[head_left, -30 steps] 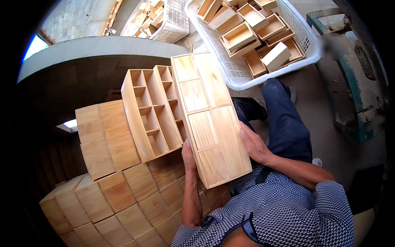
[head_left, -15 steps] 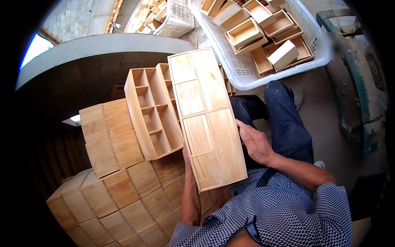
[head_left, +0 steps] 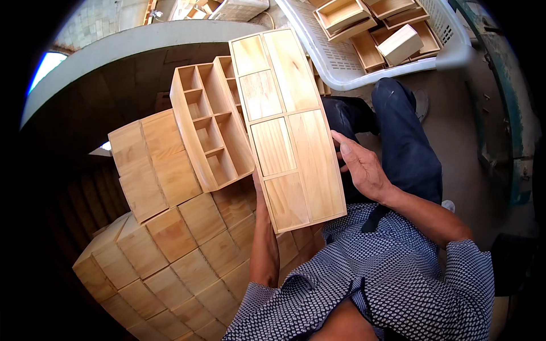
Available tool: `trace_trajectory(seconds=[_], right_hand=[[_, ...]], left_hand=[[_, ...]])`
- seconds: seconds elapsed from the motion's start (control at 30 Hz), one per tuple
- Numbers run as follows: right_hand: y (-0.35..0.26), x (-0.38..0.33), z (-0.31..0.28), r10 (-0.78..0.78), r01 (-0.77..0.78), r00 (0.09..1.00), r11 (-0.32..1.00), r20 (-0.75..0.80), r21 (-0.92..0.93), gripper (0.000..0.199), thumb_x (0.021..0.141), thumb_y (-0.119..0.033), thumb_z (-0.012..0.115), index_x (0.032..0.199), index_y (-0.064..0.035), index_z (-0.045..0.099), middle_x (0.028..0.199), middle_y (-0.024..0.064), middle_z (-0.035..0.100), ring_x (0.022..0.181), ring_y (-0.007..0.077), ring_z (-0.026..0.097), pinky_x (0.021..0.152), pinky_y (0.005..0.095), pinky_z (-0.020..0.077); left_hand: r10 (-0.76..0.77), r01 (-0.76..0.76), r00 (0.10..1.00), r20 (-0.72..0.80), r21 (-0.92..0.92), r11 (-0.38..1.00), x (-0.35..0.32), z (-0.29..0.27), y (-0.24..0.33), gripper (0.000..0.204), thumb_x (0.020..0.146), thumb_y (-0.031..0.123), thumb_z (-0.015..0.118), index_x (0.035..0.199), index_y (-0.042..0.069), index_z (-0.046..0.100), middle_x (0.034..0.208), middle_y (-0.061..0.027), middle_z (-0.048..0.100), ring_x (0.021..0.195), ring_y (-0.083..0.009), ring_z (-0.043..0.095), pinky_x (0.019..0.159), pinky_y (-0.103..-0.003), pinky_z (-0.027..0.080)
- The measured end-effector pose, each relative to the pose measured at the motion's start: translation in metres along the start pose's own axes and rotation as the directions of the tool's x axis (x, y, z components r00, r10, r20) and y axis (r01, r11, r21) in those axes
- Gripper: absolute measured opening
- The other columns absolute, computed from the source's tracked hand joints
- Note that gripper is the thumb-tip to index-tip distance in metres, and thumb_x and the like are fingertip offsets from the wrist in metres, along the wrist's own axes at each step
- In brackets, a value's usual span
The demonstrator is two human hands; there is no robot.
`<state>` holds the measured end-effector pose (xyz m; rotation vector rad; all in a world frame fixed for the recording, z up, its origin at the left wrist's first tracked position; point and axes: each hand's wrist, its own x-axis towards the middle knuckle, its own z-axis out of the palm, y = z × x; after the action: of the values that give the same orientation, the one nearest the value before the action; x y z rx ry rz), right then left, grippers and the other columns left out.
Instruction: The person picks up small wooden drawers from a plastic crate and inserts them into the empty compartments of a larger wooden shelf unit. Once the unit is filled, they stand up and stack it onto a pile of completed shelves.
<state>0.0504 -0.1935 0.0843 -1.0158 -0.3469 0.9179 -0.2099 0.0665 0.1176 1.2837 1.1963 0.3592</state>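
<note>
A long pale wooden drawer box [head_left: 313, 153], its several compartments filled flush with drawers, is tilted up in front of me. My left hand [head_left: 257, 183] supports it at its left side; the fingers are hidden behind the wood. Along its right edge lies my right hand [head_left: 367, 170], fingers stretched and thumb apart, with fingertips at or just beside the edge. To the left stands a similar wooden frame [head_left: 200, 122] with bare compartments, partly covered by the box I hold.
Stacked wooden blocks or boxes [head_left: 170, 233] fill the lower left. A white plastic crate [head_left: 335, 79] with loose small drawers [head_left: 344, 17] stands at the far right. Green metal machinery [head_left: 520, 142] is at the right edge. A curved grey ledge [head_left: 131, 48] runs behind the frame.
The whole view has shifted, so things sit higher in the picture. My right hand has eased slightly off the box's edge, its fingers more spread. The box stays in my left hand.
</note>
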Motion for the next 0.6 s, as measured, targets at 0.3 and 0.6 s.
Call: trace_trajectory(seconds=[0.3, 0.6], right_hand=[[-0.003, -0.002, -0.003, 0.054, -0.054, 0.998, 0.999, 0.015, -0.005, 0.055, 0.119, -0.040, 0.046, 0.157, -0.0012, 0.057, 0.143, 0.0193, 0.071, 0.115, 0.0230, 0.074, 0.087, 0.0318, 0.0606], [0.015, 0.017, -0.006, 0.012, -0.014, 0.999, 0.999, -0.039, -0.049, 0.051, 0.118, -0.034, 0.049, 0.150, 0.0038, 0.059, 0.134, 0.0186, 0.075, 0.117, 0.0232, 0.071, 0.107, 0.0355, 0.0526]], left_hand=[[-0.016, 0.015, 1.000, 0.025, 0.007, 1.000, 0.003, 0.003, 0.003, 0.049, 0.120, 0.038, 0.037, 0.121, -0.002, 0.066, 0.110, -0.0102, 0.071, 0.098, -0.0182, 0.067, 0.091, -0.035, 0.056], [0.019, -0.019, 0.998, 0.064, 0.008, 1.000, 0.017, 0.024, 0.009, 0.049, 0.120, 0.038, 0.037, 0.122, -0.002, 0.065, 0.111, -0.0099, 0.072, 0.098, -0.0178, 0.068, 0.091, -0.035, 0.056]])
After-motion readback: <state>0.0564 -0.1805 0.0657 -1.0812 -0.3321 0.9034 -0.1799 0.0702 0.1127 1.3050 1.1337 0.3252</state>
